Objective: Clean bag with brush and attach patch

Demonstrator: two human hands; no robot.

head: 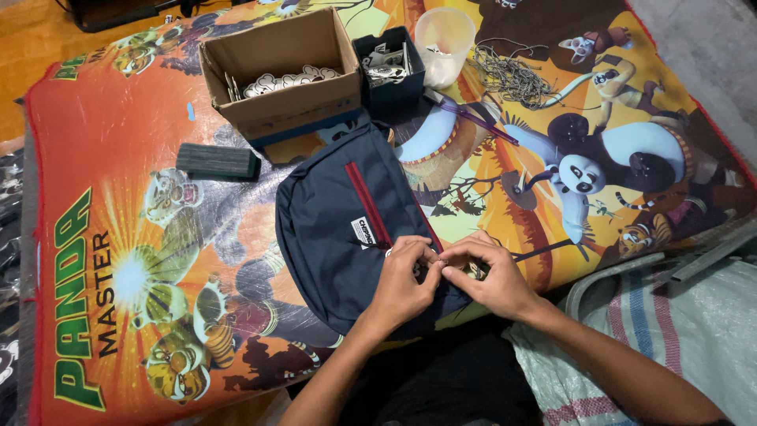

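A navy blue bag (335, 229) with a red zipper (367, 203) and a small white label lies on a bright cartoon-printed mat (134, 260). My left hand (402, 284) and my right hand (489, 276) meet at the bag's near right edge, at the lower end of the red zipper. The fingertips of both hands pinch something small there, likely the zipper pull; the fingers hide it.
Behind the bag stand a cardboard box (284, 75) with flat white cut-outs, a small dark box (389, 67) of metal pieces and a clear plastic cup (444, 43). A tangle of thin chains (512, 79), a purple pen (473, 118) and a dark green block (217, 162) lie nearby. A striped woven sack (670, 331) is at right.
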